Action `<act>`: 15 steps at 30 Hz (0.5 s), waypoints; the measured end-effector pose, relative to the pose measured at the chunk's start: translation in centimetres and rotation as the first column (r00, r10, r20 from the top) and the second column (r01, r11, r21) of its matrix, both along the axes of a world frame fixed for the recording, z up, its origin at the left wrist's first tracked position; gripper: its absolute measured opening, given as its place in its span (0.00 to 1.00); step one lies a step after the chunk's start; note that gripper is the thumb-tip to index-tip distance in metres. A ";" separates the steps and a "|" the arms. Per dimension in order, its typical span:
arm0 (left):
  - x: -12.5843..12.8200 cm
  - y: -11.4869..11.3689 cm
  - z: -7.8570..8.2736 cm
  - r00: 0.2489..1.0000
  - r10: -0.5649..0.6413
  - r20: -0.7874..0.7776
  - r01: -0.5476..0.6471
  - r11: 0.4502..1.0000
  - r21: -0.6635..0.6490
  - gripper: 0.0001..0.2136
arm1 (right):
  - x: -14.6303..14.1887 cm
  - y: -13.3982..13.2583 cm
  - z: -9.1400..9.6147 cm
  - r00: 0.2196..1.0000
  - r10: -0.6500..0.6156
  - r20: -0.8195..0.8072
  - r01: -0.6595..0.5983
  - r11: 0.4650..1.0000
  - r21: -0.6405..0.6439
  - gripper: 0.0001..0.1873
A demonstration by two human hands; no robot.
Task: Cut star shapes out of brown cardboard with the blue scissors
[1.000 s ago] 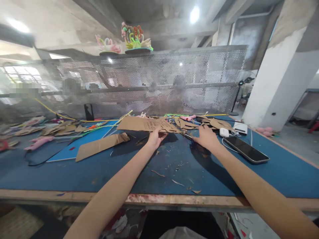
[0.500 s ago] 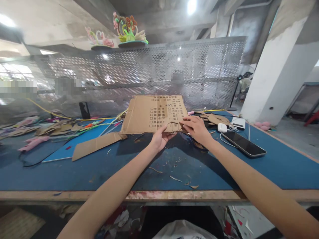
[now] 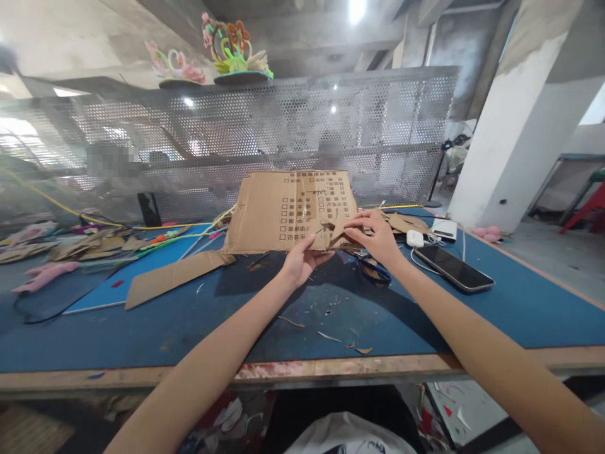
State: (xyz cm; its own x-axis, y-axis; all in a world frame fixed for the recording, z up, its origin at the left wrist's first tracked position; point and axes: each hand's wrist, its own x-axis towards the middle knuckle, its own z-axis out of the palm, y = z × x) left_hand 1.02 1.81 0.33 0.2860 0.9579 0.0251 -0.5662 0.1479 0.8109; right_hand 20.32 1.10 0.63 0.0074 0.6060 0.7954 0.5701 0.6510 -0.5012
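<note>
My left hand (image 3: 299, 261) pinches the lower edge of a brown printed cardboard sheet (image 3: 274, 211) and holds it tilted up above the blue table (image 3: 142, 328). My right hand (image 3: 373, 236) has its fingers closed on a torn flap at the sheet's lower right corner. Rows of small printed boxes face me on the sheet. Under my right hand lie blue-handled scissors (image 3: 375, 271) on the table.
A long cardboard strip (image 3: 172, 277) lies to the left. A black phone (image 3: 454, 268), a white charger (image 3: 414, 239) and a white box (image 3: 443, 229) are on the right. Cardboard scraps, pink pieces and cables litter the far left. A perforated metal screen (image 3: 265, 139) backs the table.
The cardboard sheet went from lying flat on the table to being lifted and tilted up in my left hand. My right hand moved from the table onto its lower right corner.
</note>
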 end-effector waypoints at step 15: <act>-0.3 -0.2 0.5 1.000 0.004 0.017 -0.004 1.000 0.000 0.09 | -0.7 -0.5 0.5 0.656 0.013 -0.755 -0.609 0.600 -0.519 0.10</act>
